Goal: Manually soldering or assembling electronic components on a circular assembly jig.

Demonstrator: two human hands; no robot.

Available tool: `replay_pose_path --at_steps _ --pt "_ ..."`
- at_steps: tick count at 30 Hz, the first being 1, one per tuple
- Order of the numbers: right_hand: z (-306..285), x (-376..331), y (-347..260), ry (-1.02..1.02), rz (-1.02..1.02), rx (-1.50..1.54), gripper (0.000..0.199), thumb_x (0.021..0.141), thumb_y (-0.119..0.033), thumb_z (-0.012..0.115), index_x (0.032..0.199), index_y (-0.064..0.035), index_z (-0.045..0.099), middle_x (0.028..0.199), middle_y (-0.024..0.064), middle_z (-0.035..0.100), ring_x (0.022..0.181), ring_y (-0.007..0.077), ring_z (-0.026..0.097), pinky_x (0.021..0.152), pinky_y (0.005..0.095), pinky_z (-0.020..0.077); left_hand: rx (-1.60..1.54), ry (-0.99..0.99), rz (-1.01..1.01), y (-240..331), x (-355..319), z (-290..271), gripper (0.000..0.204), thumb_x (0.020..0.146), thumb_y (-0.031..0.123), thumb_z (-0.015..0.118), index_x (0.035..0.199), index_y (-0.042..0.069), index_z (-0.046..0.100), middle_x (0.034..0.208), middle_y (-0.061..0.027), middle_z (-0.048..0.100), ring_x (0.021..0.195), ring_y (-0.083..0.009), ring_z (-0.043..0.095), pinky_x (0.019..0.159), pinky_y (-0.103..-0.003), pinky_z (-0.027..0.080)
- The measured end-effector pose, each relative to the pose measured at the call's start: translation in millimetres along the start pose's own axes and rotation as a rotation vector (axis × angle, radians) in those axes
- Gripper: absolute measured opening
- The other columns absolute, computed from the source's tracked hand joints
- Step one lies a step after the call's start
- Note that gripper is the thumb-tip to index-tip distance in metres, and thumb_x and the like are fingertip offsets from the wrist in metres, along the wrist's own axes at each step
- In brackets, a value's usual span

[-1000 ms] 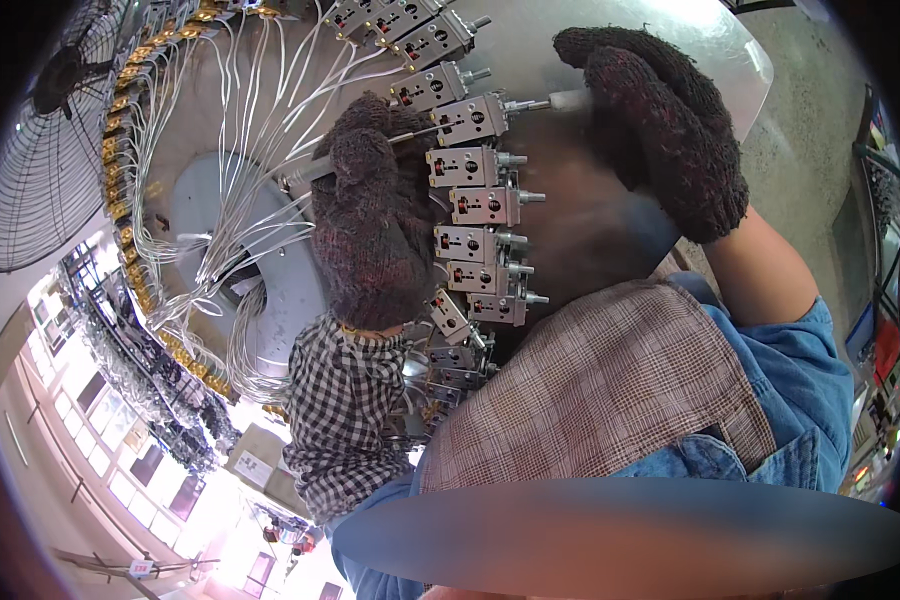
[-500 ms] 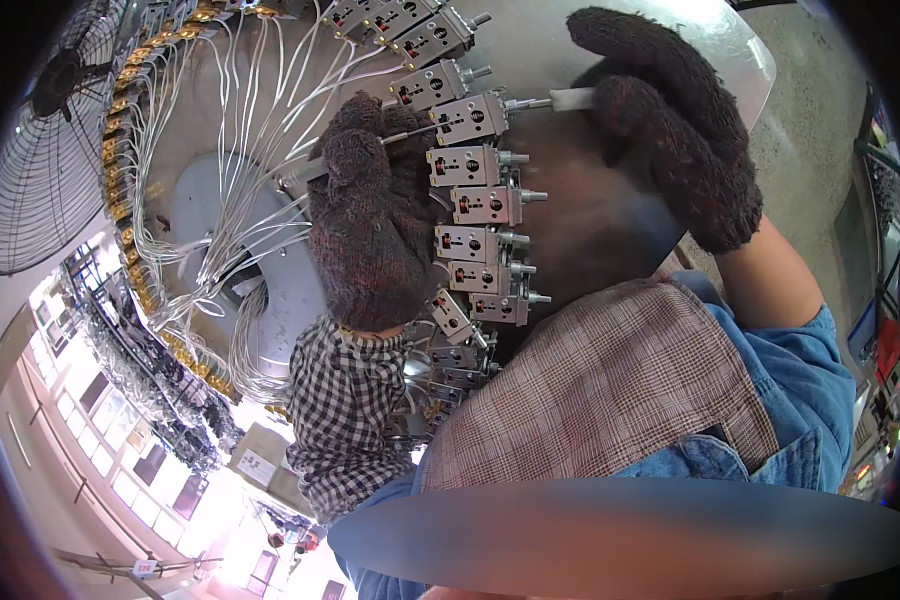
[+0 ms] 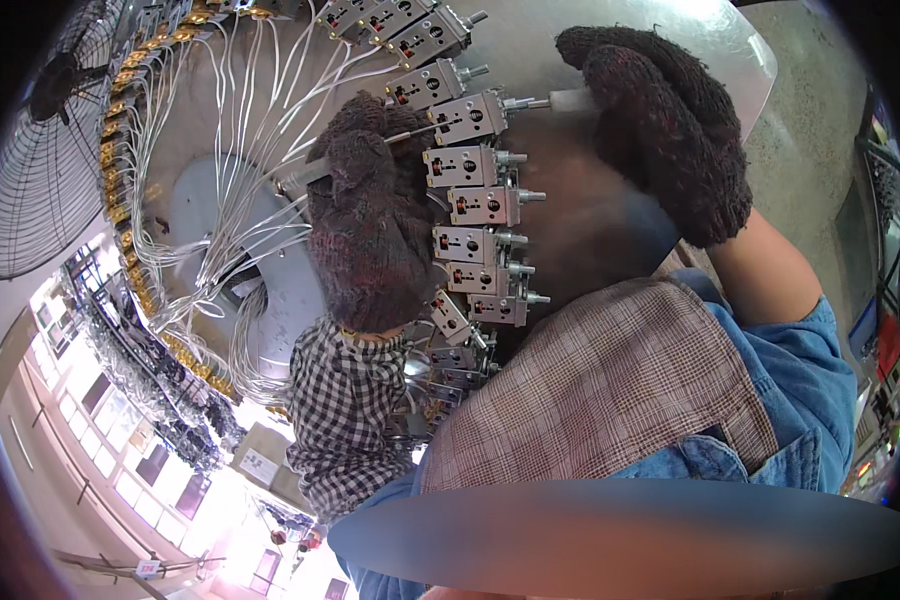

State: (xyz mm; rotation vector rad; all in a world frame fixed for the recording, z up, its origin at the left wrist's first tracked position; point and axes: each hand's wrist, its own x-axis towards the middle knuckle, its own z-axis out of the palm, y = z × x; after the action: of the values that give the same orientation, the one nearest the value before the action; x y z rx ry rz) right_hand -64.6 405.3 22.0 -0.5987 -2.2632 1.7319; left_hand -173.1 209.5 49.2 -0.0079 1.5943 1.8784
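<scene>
Both hands wear thick dark knitted gloves. My left hand is closed around a screwdriver; its thin metal shaft reaches the left side of a small metal switch unit. Opposite, my right hand curls round the pale handle of a second screwdriver-like tool. That tool's shaft lines up with the threaded stem on the unit's right side; whether its tip sits in the stem is too small to tell. Similar metal units stand in a curved row above and below this one.
White wires fan across a round metal plate on the left, edged by brass-coloured fittings. A caged fan stands at far left. Below the right hand lies a dark, shiny surface.
My right hand has turned and dropped slightly, its fingers now closer together by the tool handle. The left hand and its screwdriver have hardly moved.
</scene>
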Motion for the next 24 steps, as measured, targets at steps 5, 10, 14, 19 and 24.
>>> replay_pose_path --at_steps 5,10,14,19,24 --pt "2.8 8.5 -21.5 0.0 0.067 0.011 0.03 0.086 -0.025 0.049 0.107 -0.0051 0.057 0.096 0.0061 0.06 0.077 0.0112 0.054 0.068 0.0237 0.0437 -0.068 -0.034 0.045 -4.8 2.6 -3.4 0.038 0.092 0.027 0.038 0.117 -0.002 0.038 0.103 -0.0155 0.053 0.09 -0.0234 0.057 0.07 -0.031 0.052" --pt "6.6 5.6 -35.1 -0.022 0.454 0.285 0.03 0.085 -0.022 0.051 0.11 -0.006 0.056 0.082 0.0036 0.059 0.058 0.0053 0.048 0.052 0.0192 0.0389 -0.171 0.017 0.037 -4.2 0.0 1.1 0.037 0.092 0.027 0.039 0.116 -0.002 0.039 0.101 -0.0156 0.054 0.091 -0.0247 0.057 0.072 -0.033 0.052" --pt "-1.2 3.1 -21.5 -0.102 0.161 0.334 0.034 0.084 -0.015 0.053 0.117 -0.0044 0.049 0.082 0.0066 0.057 0.064 0.01 0.052 0.055 0.0221 0.0427 0.39 -0.039 0.23 -2.5 -1.0 -1.5 0.037 0.091 0.027 0.04 0.116 -0.001 0.039 0.102 -0.0174 0.052 0.098 -0.0262 0.054 0.077 -0.035 0.051" --pt "-1.7 0.9 -12.5 -0.158 -0.023 0.324 0.041 0.083 -0.01 0.055 0.122 -0.0026 0.043 0.103 0.0152 0.051 0.081 0.0187 0.056 0.06 0.0283 0.048 -0.295 -0.034 -0.025 2.8 -1.9 6.6 0.035 0.089 0.023 0.043 0.115 -0.001 0.041 0.1 -0.0171 0.054 0.099 -0.0289 0.053 0.08 -0.036 0.05" --pt "3.9 -11.1 -11.1 0.043 0.088 0.241 0.036 0.085 -0.019 0.052 0.118 -0.0061 0.047 0.079 0.0047 0.058 0.065 0.0101 0.051 0.057 0.0225 0.0423 -0.331 0.006 0.105 -0.6 -9.9 -3.7 0.037 0.089 0.024 0.044 0.12 0.004 0.038 0.111 -0.0141 0.051 0.103 -0.0293 0.051 0.086 -0.043 0.046"
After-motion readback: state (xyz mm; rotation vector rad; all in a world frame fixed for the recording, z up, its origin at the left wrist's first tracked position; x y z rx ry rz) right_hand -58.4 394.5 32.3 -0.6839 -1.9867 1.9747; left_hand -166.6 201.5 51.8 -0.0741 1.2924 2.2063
